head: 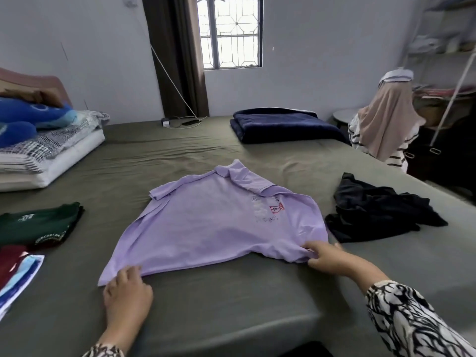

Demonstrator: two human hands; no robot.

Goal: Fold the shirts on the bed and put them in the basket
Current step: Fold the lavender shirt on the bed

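Head view: lilac collared shirt [213,222] lies flat, sleeve folded.

The print on the lilac shirt [268,210] is too small to read. At nine o'clock, the frame's edge cuts off the green shirt [38,225], maroon shirt [10,261] and striped cloth [20,279].

On the bed [206,305], a spread shirt [211,228] lies between folded shirts [38,225] left and a crumpled garment [378,210] right.
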